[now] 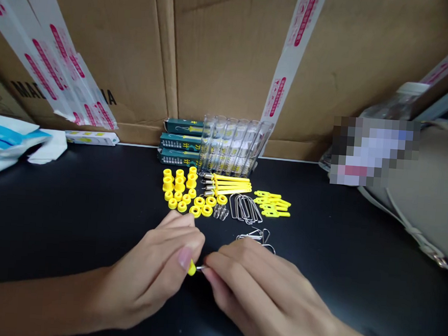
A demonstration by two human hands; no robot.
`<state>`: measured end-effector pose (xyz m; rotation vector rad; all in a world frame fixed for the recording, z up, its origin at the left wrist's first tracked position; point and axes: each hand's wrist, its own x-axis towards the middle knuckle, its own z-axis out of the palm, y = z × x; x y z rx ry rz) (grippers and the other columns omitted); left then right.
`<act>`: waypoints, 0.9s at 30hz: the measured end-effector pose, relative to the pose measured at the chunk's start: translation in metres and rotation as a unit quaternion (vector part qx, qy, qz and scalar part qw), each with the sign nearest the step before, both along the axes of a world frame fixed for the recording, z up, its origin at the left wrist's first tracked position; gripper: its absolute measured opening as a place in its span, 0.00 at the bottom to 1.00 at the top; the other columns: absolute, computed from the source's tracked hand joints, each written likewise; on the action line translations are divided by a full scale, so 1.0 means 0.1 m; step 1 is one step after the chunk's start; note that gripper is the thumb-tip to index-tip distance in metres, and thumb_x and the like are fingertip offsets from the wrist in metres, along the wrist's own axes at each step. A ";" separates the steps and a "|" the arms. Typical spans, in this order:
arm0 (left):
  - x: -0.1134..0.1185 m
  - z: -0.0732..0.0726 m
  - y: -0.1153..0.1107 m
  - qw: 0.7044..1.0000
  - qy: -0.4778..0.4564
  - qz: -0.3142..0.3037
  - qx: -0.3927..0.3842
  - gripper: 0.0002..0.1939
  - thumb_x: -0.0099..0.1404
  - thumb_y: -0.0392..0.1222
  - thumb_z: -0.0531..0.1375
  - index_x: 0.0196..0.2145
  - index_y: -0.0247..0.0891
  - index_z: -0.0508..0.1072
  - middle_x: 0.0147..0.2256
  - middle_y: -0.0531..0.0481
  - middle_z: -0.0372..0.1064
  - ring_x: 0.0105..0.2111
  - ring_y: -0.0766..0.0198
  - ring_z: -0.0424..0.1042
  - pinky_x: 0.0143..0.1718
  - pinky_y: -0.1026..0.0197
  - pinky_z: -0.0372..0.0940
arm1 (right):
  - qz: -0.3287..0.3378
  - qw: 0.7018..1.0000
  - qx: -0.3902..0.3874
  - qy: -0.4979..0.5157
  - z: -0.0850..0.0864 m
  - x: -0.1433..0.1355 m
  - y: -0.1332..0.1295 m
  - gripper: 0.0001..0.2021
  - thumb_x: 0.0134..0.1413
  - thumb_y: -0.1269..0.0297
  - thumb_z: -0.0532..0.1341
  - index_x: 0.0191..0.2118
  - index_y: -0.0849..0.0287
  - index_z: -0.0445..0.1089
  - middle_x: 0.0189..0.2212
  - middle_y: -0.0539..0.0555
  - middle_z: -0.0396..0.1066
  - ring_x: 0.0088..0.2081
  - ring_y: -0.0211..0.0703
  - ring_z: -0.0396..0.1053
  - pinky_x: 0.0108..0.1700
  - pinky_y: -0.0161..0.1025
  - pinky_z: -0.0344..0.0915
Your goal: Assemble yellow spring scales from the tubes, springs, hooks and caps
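My left hand (pixel 171 261) is closed on a small yellow plastic piece (pixel 191 268), whose end shows under the thumb. A short metal piece (pixel 200 268) runs from it to the fingertips of my right hand (pixel 247 277), which are pinched on it. Most of both pieces is hidden by my fingers. Just beyond the hands lie yellow caps and rings (pixel 179 184), small springs (pixel 221 212), yellow rods with metal ends (pixel 228 186), bent wire loops (pixel 246 209) and flat yellow pieces (pixel 272 204). More bent wires (pixel 255 236) lie partly behind my right hand.
Clear tubes (pixel 233 147) stand beside stacked green boxes (pixel 179 142) at the cardboard wall (pixel 224 50). A plastic bottle (pixel 399 106) and a grey bag (pixel 433 188) are on the right. White and blue packaging (pixel 9 140) lies at the left of the black table (pixel 51 217).
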<state>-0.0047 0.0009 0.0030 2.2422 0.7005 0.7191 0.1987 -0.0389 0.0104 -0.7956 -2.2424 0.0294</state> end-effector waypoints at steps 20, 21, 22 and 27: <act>0.00 -0.02 0.01 0.999 0.018 0.007 0.039 0.18 0.77 0.38 0.40 0.26 0.39 0.51 0.25 0.57 0.53 0.29 0.63 0.54 0.37 0.56 0.50 | 0.045 0.596 -0.740 0.310 0.01 -0.06 0.03 0.20 0.48 0.50 0.72 0.31 0.61 0.67 0.21 0.43 0.62 0.21 0.28 0.62 0.23 0.24 0.67; 0.00 -0.01 0.01 0.999 0.017 -0.003 0.049 0.19 0.77 0.40 0.40 0.26 0.39 0.51 0.25 0.57 0.53 0.29 0.63 0.54 0.37 0.55 0.50 | 0.058 0.579 -0.751 0.313 0.02 -0.06 0.03 0.21 0.45 0.50 0.73 0.30 0.61 0.68 0.20 0.43 0.62 0.21 0.28 0.61 0.23 0.25 0.67; 0.00 -0.01 0.01 0.998 0.016 -0.014 0.061 0.20 0.78 0.42 0.39 0.27 0.39 0.52 0.25 0.56 0.53 0.30 0.62 0.55 0.37 0.55 0.50 | 0.070 0.570 -0.757 0.312 0.01 -0.06 0.04 0.21 0.44 0.49 0.74 0.29 0.62 0.69 0.20 0.44 0.62 0.20 0.28 0.60 0.22 0.25 0.66; 0.01 -0.03 0.02 0.997 0.002 -0.041 0.071 0.24 0.79 0.48 0.35 0.26 0.39 0.55 0.25 0.56 0.54 0.29 0.62 0.55 0.37 0.55 0.50 | 0.102 0.576 -0.750 0.309 -0.04 -0.06 0.05 0.21 0.46 0.48 0.72 0.28 0.63 0.70 0.20 0.45 0.64 0.18 0.29 0.60 0.17 0.25 0.57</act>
